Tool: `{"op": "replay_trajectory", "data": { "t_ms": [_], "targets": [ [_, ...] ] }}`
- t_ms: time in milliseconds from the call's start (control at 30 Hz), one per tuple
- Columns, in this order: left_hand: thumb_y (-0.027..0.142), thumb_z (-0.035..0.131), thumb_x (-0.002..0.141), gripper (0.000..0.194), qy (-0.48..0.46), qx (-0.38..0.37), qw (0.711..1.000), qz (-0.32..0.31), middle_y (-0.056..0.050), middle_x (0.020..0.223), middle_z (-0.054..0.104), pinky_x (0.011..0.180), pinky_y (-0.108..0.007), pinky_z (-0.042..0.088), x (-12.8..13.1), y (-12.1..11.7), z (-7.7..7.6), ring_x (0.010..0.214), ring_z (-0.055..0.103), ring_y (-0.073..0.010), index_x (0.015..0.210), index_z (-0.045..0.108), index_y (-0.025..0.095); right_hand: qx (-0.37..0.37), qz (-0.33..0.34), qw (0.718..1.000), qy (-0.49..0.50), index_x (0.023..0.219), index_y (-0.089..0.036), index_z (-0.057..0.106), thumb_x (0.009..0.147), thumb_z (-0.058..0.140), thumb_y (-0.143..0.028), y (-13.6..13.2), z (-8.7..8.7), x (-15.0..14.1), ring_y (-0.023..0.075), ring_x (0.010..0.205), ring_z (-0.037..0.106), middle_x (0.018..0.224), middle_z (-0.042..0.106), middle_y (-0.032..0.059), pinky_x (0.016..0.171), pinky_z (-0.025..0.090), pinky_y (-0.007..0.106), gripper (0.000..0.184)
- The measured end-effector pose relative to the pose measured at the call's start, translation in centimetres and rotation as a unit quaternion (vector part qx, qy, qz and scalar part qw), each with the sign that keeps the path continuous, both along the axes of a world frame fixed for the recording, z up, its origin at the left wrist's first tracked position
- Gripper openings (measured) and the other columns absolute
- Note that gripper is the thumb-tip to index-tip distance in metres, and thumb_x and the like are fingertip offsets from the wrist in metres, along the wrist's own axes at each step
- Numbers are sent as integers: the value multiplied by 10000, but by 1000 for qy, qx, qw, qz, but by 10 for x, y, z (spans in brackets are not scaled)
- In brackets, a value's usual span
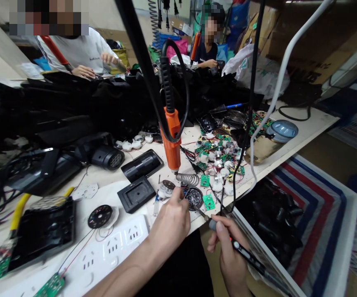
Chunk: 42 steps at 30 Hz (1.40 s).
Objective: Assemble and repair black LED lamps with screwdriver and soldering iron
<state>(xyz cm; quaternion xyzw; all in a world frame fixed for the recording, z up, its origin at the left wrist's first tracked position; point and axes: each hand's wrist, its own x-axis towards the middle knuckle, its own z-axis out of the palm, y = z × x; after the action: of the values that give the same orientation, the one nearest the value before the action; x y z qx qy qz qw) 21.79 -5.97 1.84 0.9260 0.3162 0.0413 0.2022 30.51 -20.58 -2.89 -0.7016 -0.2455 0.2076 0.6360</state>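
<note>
My right hand (pixel 229 251) is wrapped round a soldering iron (pixel 249 256), which has a black handle and a small red light. Its metal tip points up and left to a small round dark dish (pixel 195 198) with shiny bits in it. At the dish's left side my left hand (pixel 172 212) has its fingers pinched together; what they hold is hidden. Just behind that hand lies a round disc (pixel 167 185) on a pale part. Two small green circuit boards (pixel 208 202) lie right of the dish, and a metal coil spring (pixel 188 179) is behind it.
An orange electric screwdriver (pixel 172 140) hangs over the table. A pile of circuit boards (pixel 220 154) is at right, black housings (pixel 136 194) and a white power strip (pixel 113 251) at left. A white cable (pixel 274 95) hangs at right. Two people (pixel 94 51) work across the table.
</note>
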Motion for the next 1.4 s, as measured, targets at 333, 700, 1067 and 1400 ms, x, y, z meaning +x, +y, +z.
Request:
{"op": "replay_trajectory", "data": {
  "t_ms": [333, 700, 1067, 1400],
  "targets": [
    [78, 425, 864, 244, -7, 4, 1000, -1, -118, 1049, 542, 710, -336, 585, -1, 1, 0, 719, 658, -188, 818, 657, 138, 0, -27, 999, -31, 945, -161, 698, 932, 556, -424, 4, 9, -7, 119, 404, 568, 499, 582, -31, 399, 495, 207, 299],
    [69, 430, 856, 235, -3, 8, 1000, 1, -131, 1084, 538, 702, -341, 582, -1, 0, -1, 716, 654, -190, 819, 653, 132, 2, -29, 997, -74, 935, -176, 705, 930, 560, -395, 7, 12, -8, 107, 402, 564, 501, 584, -39, 402, 493, 185, 263],
    [67, 422, 842, 235, -28, 11, 1000, 1, -123, 1055, 533, 676, -344, 575, -1, 0, -4, 695, 638, -184, 789, 641, 138, -12, 16, 988, -155, 993, -173, 695, 946, 532, -299, 2, 9, -5, 115, 423, 606, 531, 623, -31, 441, 529, 191, 212],
    [59, 428, 858, 241, 4, 0, 1000, 2, -137, 1078, 539, 724, -344, 579, -1, 0, 1, 755, 663, -205, 821, 656, 125, -2, 10, 983, -181, 1039, -192, 645, 935, 551, -261, 2, 6, -8, 100, 421, 608, 556, 631, -48, 455, 526, 169, 156]
  ]
}}
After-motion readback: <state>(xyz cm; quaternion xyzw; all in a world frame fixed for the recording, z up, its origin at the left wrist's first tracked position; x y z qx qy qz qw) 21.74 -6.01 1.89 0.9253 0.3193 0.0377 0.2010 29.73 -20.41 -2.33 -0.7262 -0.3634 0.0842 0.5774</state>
